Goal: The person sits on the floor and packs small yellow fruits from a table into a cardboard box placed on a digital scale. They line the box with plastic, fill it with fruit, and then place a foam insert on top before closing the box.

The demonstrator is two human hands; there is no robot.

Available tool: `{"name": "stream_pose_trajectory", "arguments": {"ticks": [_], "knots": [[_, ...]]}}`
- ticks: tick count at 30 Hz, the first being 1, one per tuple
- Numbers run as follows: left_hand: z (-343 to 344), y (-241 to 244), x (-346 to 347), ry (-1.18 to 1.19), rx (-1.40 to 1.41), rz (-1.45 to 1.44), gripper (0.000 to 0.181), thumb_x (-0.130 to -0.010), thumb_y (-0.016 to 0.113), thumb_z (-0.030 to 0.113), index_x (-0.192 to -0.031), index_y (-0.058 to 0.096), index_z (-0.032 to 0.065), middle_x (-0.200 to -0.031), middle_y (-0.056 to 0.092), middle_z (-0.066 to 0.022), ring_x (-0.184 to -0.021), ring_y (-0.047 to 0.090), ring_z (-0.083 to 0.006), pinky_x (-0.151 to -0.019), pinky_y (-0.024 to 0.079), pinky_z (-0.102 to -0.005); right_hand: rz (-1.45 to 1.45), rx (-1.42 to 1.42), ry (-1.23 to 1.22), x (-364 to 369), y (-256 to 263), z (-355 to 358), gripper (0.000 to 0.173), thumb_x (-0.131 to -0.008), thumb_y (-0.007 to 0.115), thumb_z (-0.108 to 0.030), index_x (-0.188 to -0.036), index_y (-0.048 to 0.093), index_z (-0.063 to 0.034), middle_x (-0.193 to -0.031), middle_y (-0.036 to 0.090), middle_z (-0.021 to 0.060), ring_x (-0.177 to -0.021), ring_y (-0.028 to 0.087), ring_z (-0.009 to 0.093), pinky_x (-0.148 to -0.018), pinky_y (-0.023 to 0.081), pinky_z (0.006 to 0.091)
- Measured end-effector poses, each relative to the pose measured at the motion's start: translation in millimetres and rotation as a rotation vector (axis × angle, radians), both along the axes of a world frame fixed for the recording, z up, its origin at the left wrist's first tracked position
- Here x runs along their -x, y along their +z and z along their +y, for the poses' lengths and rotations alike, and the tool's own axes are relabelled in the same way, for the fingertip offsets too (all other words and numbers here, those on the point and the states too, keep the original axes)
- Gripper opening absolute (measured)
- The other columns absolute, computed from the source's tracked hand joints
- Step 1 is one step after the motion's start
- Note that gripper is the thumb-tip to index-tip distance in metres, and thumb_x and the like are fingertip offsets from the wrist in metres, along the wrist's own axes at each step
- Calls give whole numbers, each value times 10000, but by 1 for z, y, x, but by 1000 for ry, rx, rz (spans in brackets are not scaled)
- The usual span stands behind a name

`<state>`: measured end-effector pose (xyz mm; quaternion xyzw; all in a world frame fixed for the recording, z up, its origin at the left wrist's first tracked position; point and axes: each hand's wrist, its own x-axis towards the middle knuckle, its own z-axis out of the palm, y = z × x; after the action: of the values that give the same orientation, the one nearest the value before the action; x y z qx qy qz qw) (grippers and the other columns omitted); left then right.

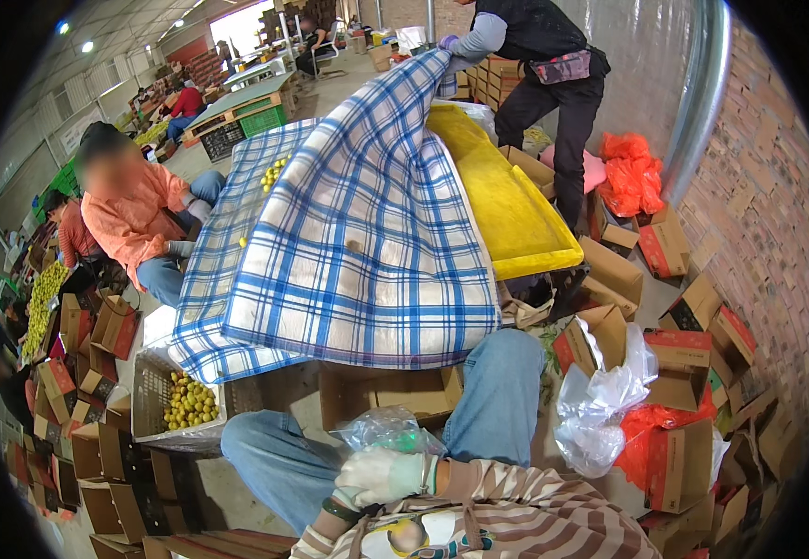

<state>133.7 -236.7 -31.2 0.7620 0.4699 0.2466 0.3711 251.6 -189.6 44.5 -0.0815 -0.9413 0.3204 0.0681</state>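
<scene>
My right hand (385, 475), in a pale work glove, rests over my left hand (357, 495) in my lap; which fingers lie where is hard to tell. A clear plastic bag (392, 427) lies just beyond them between my knees. An empty-looking cardboard box (390, 391) stands behind the bag. Ahead, a blue-and-white plaid cloth (369, 265) covers the work surface, and a standing person lifts its far corner. Beside the cloth is a yellow tray (516, 202). Several yellow-green fruits (275, 173) lie on the cloth's left part.
A crate (149, 398) at my left holds round fruits (191, 402). Open cardboard boxes (677, 367) crowd both sides, with clear plastic bags (596, 419) and red bags (631, 175) at right. A seated person (139, 209) is at left, a standing co-worker (551, 77) beyond the tray.
</scene>
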Motion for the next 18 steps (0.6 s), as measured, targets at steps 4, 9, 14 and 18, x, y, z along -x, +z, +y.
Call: {"name": "stream_pose_trajectory", "arguments": {"ticks": [4,9,14,18], "knots": [[1,-3,0,-1,-6,1,110,-858,617,134,-898,672,47,-742,616,-187,-677,614,-303,-636,491,-369,-17,38,4,-1,1,1,350,-781,647,-274,-1036,611,-37,-949,610,136,-958,605,334,-812,493,462],[2,-12,-3,-6,-43,-11,113,-859,614,133,-905,674,48,-754,621,-194,-688,620,-311,-644,495,-372,129,123,-114,-6,2,15,425,-853,613,-278,-1226,583,-77,-1190,591,170,-1140,555,334,-953,469,440],[-6,-2,1,16,25,7,100,-861,605,115,-890,663,38,-751,618,-198,-680,616,-306,-641,491,-372,461,-299,-790,-11,47,53,791,-778,753,-321,-1428,372,-82,-1464,356,186,-1345,342,371,-1104,321,509],[-8,9,-7,-22,111,-91,92,-860,596,91,-831,623,8,-697,573,-208,-592,535,-301,-597,463,-361,369,-538,-1055,-2,96,113,1098,-689,802,-500,-1478,218,-8,-1508,265,236,-1383,274,382,-1163,236,509]]}}
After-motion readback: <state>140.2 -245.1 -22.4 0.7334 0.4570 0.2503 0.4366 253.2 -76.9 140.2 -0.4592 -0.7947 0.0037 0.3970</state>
